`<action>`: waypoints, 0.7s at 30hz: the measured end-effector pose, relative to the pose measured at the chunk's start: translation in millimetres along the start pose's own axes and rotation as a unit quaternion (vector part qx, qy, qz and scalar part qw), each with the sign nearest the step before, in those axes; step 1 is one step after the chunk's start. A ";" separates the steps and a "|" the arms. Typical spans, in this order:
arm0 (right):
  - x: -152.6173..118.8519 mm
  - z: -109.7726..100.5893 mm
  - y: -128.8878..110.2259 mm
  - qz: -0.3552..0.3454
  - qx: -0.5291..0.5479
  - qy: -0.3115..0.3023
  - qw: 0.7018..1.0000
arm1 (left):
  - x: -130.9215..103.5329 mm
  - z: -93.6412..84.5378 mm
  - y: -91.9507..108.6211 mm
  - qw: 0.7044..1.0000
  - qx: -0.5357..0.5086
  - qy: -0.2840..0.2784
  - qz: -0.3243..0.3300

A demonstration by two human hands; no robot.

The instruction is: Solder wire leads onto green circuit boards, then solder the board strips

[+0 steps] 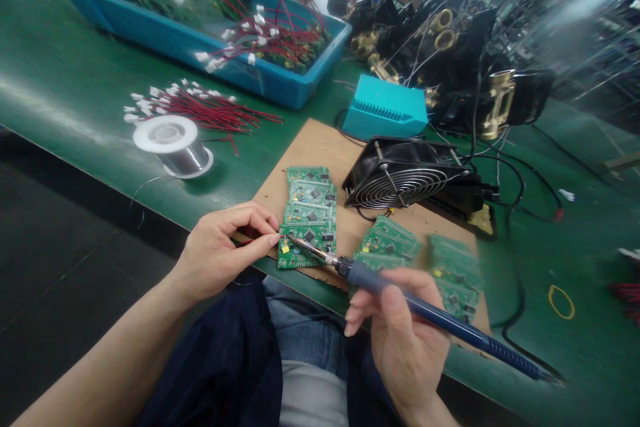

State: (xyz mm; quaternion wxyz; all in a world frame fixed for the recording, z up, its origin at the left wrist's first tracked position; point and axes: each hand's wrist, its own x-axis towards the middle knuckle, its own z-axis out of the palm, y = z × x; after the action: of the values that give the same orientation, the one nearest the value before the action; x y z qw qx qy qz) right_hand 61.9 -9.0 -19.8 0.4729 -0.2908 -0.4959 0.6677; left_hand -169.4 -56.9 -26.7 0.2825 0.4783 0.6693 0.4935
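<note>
My right hand grips a blue soldering iron, its metal tip resting on the left part of the nearest green circuit board. At that board's left edge my left hand is closed, thumb and forefinger pinching a thin red wire close to the iron's tip. This board lies at the near end of an overlapping row of similar boards on a brown board. Whether the wire's end touches the circuit board is too small to tell.
A solder spool stands left, before a pile of red wires with white connectors. Behind is a blue tray. A black fan and teal box stand beyond the boards. More circuit boards lie right, near a yellow rubber band.
</note>
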 end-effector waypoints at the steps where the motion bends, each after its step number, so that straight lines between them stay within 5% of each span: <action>1: 0.2 0.1 0.3 -0.001 0.000 0.000 1.000 | -0.2 0.1 0.2 1.000 -0.001 0.001 0.000; 21: 1.1 2.2 -0.2 0.004 -0.018 0.012 1.000 | -1.5 0.2 0.9 1.000 0.001 0.011 -0.001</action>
State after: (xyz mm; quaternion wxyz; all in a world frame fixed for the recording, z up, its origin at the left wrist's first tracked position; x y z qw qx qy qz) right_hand 59.7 -8.8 -18.8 0.4709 -0.3096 -0.5008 0.6569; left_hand -168.3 -58.2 -26.1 0.2748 0.4727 0.6731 0.4980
